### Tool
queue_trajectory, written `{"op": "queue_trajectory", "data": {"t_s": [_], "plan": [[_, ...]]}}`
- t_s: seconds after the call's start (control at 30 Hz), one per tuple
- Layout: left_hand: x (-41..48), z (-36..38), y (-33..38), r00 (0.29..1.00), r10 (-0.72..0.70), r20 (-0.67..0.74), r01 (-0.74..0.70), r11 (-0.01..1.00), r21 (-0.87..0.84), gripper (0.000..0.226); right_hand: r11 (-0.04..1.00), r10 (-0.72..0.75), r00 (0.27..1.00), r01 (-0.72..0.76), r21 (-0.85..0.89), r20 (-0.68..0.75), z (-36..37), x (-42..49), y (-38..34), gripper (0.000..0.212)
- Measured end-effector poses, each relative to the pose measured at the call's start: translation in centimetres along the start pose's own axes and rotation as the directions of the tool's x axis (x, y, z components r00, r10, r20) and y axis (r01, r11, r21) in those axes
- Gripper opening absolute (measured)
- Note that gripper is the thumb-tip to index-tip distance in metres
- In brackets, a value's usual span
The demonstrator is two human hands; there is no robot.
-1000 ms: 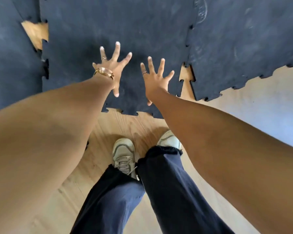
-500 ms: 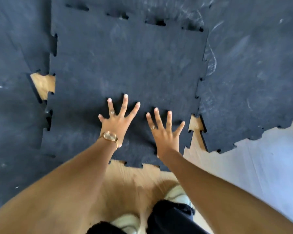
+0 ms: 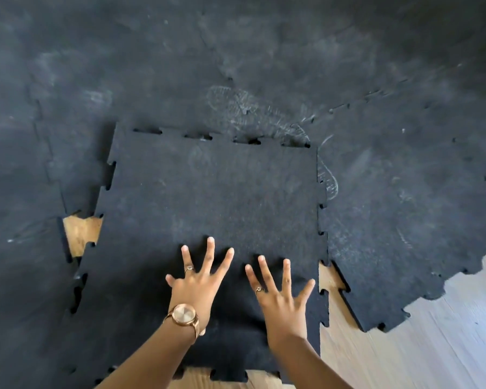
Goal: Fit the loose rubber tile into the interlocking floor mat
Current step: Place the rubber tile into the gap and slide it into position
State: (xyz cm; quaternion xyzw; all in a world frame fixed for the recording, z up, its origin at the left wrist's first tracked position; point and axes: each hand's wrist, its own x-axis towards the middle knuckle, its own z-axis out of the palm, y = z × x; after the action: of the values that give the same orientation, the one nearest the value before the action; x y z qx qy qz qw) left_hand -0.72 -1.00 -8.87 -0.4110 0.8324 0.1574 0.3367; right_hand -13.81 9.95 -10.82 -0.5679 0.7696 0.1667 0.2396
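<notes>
The loose black rubber tile [image 3: 208, 197] lies in the middle of the view, its toothed edges against the surrounding black floor mat [image 3: 390, 192]. Its far edge and left edge sit slightly over or apart from the mat, with dark gaps showing. My left hand [image 3: 197, 284], wearing a gold watch and a ring, rests flat on the tile's near part with fingers spread. My right hand [image 3: 281, 296], also ringed, lies flat beside it, fingers spread. Neither hand grips anything.
Bare wooden floor [image 3: 418, 346] shows at the lower right and in gaps at the tile's left corner [image 3: 80, 234] and right corner [image 3: 330, 279]. More mat tiles [image 3: 17, 276] lie to the left. Chalky footprints [image 3: 236, 108] mark the mat beyond the tile.
The view has swung up and forward: my legs and shoes have left the frame and more of the mat beyond shows. Both hands stay flat on the tile.
</notes>
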Motion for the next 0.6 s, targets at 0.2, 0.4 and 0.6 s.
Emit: {"op": "queue_trajectory", "data": {"t_s": [0.2,0.4,0.6], "plan": [[-0.7,-0.2,-0.1,1.0,-0.001,-0.02,0.001,1.0,-0.031,0.15,0.994,0.093,0.991,-0.087,-0.058,0.095,-1.6,-1.3,-0.2,0.138],[-1.3,0.0,-0.9,0.998,-0.013,-0.067,0.01,0.999,-0.049,0.154,0.852,0.468,0.871,-0.49,0.183,0.153,-1.2,-2.9,-0.6,0.15],[-2.3,3.1,-4.0,0.957,-0.062,-0.283,0.029,0.992,-0.119,0.131,0.808,0.494,0.846,-0.532,0.252,0.2,-1.6,-2.2,0.0,0.147]]}}
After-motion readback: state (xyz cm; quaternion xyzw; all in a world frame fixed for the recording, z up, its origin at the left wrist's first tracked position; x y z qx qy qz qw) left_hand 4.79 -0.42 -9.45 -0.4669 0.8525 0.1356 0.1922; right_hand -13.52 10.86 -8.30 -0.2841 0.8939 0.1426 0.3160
